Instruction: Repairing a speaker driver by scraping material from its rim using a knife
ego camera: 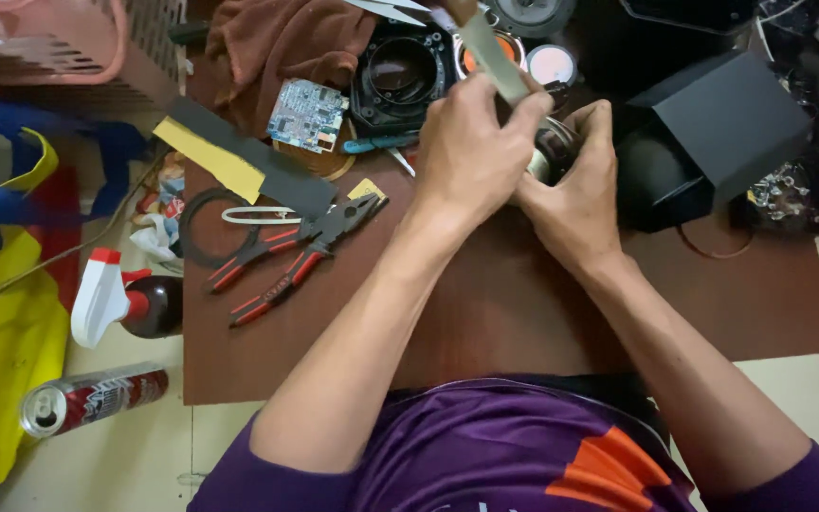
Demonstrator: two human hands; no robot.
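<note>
Two hands meet at upper centre of the brown table [523,313]: the left hand [471,156] grips one grey strip [491,55], the right hand [575,194] closes around one round metal part [552,150]. Two red-handled pliers [296,251] lie centre-left; one black box [713,133] stands right.

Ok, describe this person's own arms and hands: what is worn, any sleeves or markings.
Both forearms are bare, and the left hand and right hand wear no gloves; no watch or ring shows. Short purple sleeves cover the upper arms, part of a purple shirt with an orange shape on its front.
</note>
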